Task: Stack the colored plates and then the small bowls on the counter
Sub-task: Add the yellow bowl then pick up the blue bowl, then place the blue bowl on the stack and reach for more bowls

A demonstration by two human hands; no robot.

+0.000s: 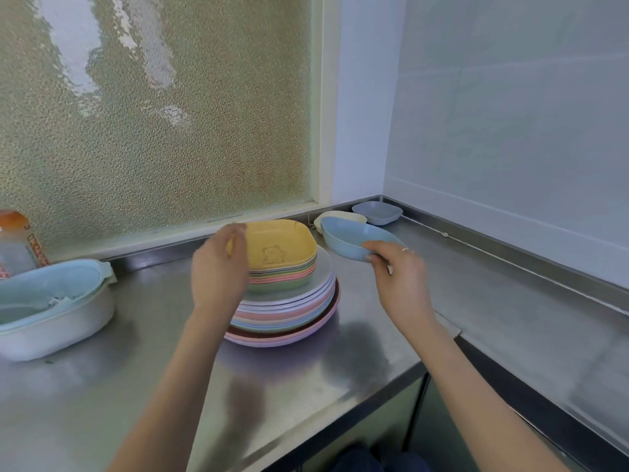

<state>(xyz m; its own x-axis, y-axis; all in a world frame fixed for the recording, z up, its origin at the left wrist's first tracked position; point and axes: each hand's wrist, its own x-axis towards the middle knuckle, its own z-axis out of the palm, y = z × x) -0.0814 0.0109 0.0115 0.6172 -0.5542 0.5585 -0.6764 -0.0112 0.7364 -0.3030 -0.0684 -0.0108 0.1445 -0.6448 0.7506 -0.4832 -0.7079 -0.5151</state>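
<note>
A stack of round pastel plates (299,311) rests on the steel counter (306,369). On top of it sits a pile of small square bowls (289,270), the topmost yellow with a bear outline (279,247). My left hand (218,270) is at the pile's left edge, fingers curled by the yellow bowl's rim; whether it grips the rim is unclear. My right hand (398,274) holds a light blue bowl (354,240) in the air, just right of the pile. A cream bowl (343,216) and a grey-blue bowl (376,211) lie in the back corner.
A light blue and white oval basin (51,308) stands at the left, with an orange-capped bottle (17,243) behind it. A frosted window (153,114) backs the counter; a white wall (510,131) closes the right. The counter's front edge (340,424) runs below my arms.
</note>
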